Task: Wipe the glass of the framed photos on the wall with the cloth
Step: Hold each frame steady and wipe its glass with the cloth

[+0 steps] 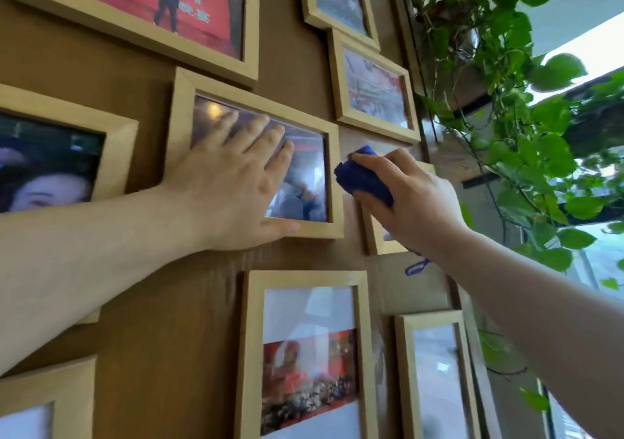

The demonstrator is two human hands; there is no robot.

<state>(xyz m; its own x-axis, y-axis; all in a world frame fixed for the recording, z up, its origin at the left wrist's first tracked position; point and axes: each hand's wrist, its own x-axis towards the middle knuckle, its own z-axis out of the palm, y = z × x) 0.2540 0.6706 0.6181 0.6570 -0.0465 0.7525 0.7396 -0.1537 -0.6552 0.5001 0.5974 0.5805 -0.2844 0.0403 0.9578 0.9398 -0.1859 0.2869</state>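
Several light wooden photo frames hang on a brown wall. My left hand (233,181) lies flat on the glass of the middle frame (334,181), fingers spread, thumb on its lower rail. My right hand (412,202) grips a bunched blue cloth (361,178) just past that frame's right rail, in front of a small frame (374,236) that the hand mostly hides. A blue loop (417,267) of the cloth dangles under my wrist.
Other frames surround the middle one: a red photo (141,2) above, two at upper right (373,90), a portrait (50,168) at left, and two tall frames (307,357) below. Green trailing plants (526,154) hang on shelves close to the right.
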